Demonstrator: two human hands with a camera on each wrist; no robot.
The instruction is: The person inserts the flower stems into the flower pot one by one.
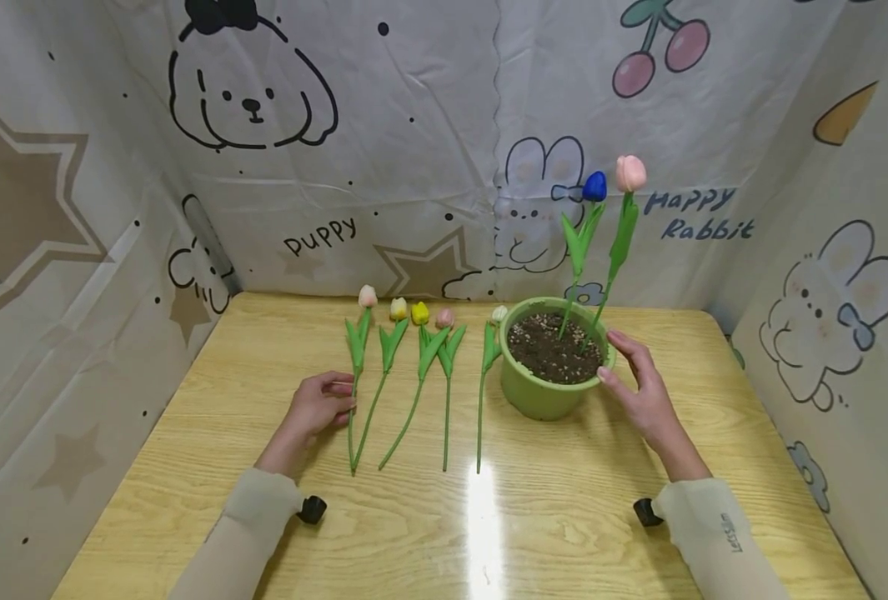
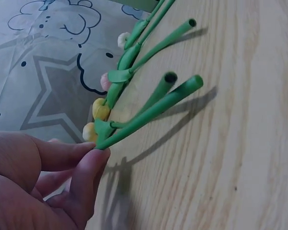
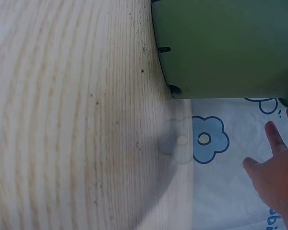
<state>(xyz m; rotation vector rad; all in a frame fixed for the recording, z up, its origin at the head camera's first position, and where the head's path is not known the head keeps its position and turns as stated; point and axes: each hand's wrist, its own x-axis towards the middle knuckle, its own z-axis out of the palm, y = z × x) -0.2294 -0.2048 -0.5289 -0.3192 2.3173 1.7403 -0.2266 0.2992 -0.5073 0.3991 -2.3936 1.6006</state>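
Note:
Thumb and fingertips of my left hand [image 1: 321, 402] pinch the green stem of the leftmost artificial tulip [image 1: 357, 346], which has a pale pink head. In the left wrist view, this tulip's stem end [image 2: 182, 91] sticks up above the table beside another stem. My right hand [image 1: 646, 396] touches the right rim of a green flowerpot [image 1: 537, 400], thumb and fingers spread along it. Dark soil [image 1: 541, 346] fills the pot. A blue tulip [image 1: 595, 187] and a pink tulip [image 1: 630, 173] stand upright in that soil. In the right wrist view, some fingers are cut off by the frame edge.
Between my left hand and the pot lie several tulips in a row: a cream-yellow one [image 1: 398, 309], a yellow one [image 1: 420, 313], a pink one [image 1: 445, 318] and a white one [image 1: 499, 314] against the pot. Printed cloth [image 1: 428, 150] walls the wooden table [image 1: 383, 533] at back and sides.

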